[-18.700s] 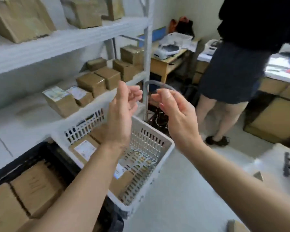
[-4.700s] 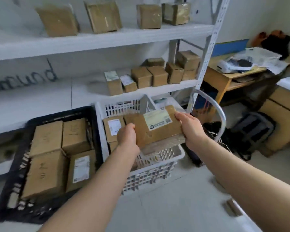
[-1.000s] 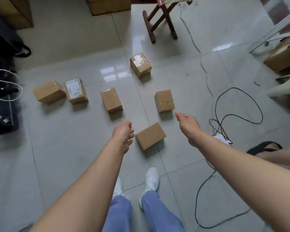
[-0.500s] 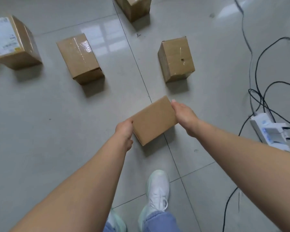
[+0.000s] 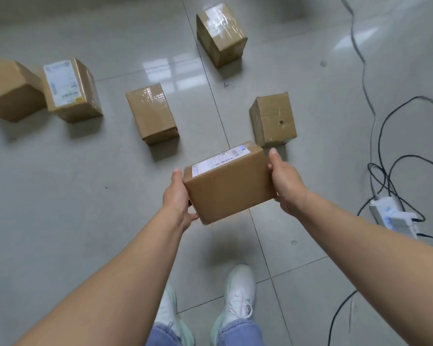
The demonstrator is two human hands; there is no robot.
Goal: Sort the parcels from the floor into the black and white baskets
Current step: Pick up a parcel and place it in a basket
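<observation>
A brown cardboard parcel [image 5: 231, 186] is held up off the floor between both hands, tilted so a white label shows on its far top face. My left hand [image 5: 178, 198] grips its left end and my right hand [image 5: 286, 183] grips its right end. Several more brown parcels lie on the grey tiled floor beyond: one with a small hole [image 5: 273, 119], a plain one [image 5: 151, 113], a labelled one [image 5: 69, 89], one at the far left edge [image 5: 9, 89] and a taped one at the top [image 5: 220, 33]. Neither basket is in view.
Black cables [image 5: 385, 156] loop over the floor at the right, running to a white power strip [image 5: 395, 218]. My white shoes [image 5: 239, 290] stand on the tiles just below the held parcel.
The parcel has come up off the floor in both hands and turned so its label shows. The view has pulled back, showing more parcels on the floor.
</observation>
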